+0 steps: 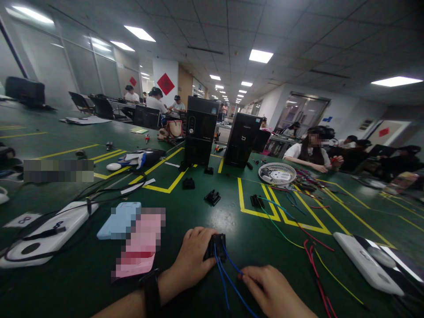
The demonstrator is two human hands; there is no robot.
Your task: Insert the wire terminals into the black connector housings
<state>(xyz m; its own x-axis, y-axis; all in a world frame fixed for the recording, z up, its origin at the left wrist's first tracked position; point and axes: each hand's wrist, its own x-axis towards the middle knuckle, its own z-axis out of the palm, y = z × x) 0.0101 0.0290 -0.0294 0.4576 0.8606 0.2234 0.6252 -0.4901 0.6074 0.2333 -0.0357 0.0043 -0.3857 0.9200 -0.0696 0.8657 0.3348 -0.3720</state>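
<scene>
Left hand (194, 258): closed around a black connector (216, 247), fingers (200, 235) curled over its near edge; a black wristband (151, 295) sits on the wrist behind them.

Right hand (273, 293): fingertips (245, 274) pinched on one of the blue wires (232, 282), just beside the connector.

Connector: gripped in the left fingers, between the two hands, low in the head view and over a green work mat (82, 282).

Blue wires: leave the connector's underside and run down past the right fingertips, out of the bottom of the view.

Right of the right fingers: loose red wires (316, 274) and a yellow wire (338, 278) lie on the mat, with a white tablet-like pad (366, 265) just beyond them.

Left of the left fingers: a pale blue case (121, 221) and a pink item (141, 243), both blurred, lie side by side; a white pad (43, 234) with black cables is farther out.

Ahead of the fingers: three smaller black connectors (212, 197) lie apart on the mat, a green wire (278, 234) curves nearby, and a round white basket (277, 173) holds the far side.

Far beyond the fingers: two black computer towers (200, 128) stand on the mat, and a seated co-worker (308, 152) works at the table's edge.
</scene>
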